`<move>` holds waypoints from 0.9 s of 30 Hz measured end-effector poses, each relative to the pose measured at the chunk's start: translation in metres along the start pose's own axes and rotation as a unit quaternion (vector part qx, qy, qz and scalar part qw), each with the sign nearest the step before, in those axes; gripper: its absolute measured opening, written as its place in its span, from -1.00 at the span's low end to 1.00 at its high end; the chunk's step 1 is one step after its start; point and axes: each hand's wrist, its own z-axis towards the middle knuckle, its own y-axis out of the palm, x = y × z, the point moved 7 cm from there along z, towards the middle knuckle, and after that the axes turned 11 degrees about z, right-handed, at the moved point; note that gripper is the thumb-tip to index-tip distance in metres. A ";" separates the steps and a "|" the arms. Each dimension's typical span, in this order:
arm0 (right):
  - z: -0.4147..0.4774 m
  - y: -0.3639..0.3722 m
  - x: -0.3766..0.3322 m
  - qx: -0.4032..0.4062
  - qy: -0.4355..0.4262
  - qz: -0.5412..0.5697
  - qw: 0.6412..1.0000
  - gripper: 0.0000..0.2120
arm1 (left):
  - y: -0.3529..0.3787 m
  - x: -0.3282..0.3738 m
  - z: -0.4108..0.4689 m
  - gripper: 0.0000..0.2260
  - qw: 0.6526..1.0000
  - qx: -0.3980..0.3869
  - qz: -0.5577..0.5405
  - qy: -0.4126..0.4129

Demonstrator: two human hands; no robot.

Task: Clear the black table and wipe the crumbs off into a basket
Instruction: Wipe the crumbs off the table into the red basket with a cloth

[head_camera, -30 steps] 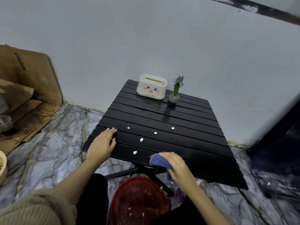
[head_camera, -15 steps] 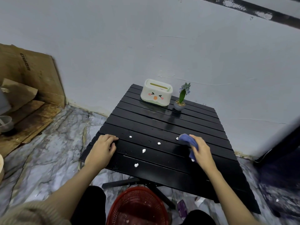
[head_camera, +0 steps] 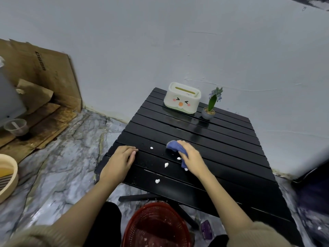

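A black slatted table (head_camera: 222,148) stands against the wall. Several white crumbs (head_camera: 166,164) lie scattered on its near left part. My right hand (head_camera: 193,157) presses a blue cloth (head_camera: 173,145) onto the table's middle, right beside the crumbs. My left hand (head_camera: 118,162) lies flat on the table's left edge, fingers spread, holding nothing. A red mesh basket (head_camera: 156,225) with a few crumbs inside sits on the floor under the near edge.
A white tissue box with a face (head_camera: 182,98) and a small potted plant (head_camera: 211,106) stand at the table's far edge. Cardboard (head_camera: 41,81), a plastic cup (head_camera: 17,127) and a round beige tub (head_camera: 8,177) sit on the marble floor at left.
My right hand carried the cloth from the near edge up to the table's right middle, then swept left toward the crumbs. The left hand stayed put.
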 end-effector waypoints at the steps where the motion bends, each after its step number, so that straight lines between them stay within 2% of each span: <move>1: -0.006 0.007 -0.007 -0.020 -0.018 -0.001 1.000 -0.58 | 0.000 0.000 0.000 -0.71 1.000 -0.001 -0.003 -0.002; 8: -0.072 0.027 -0.035 -0.127 -0.096 0.031 0.987 -0.58 | -0.001 0.000 -0.001 -0.71 1.000 -0.007 -0.020 -0.003; 16: -0.135 0.027 -0.057 -0.204 -0.082 0.060 0.974 -0.62 | 0.000 0.000 -0.002 -0.70 0.999 -0.019 -0.030 0.004; 18: -0.135 0.015 -0.057 -0.172 -0.077 0.078 0.979 -0.61 | 0.000 -0.001 -0.001 -0.69 0.999 -0.033 -0.041 0.001; 21: -0.114 -0.015 -0.053 -0.072 -0.086 0.096 0.989 -0.55 | -0.002 -0.002 0.001 -0.69 0.996 -0.056 -0.066 -0.001; 24: -0.084 -0.029 -0.035 -0.004 -0.048 0.060 0.997 -0.62 | -0.006 -0.002 0.003 -0.69 0.994 -0.073 -0.082 0.003; 27: -0.062 -0.017 -0.011 0.018 0.013 0.010 1.000 -0.65 | -0.008 -0.005 0.010 -0.68 0.993 -0.087 -0.081 0.006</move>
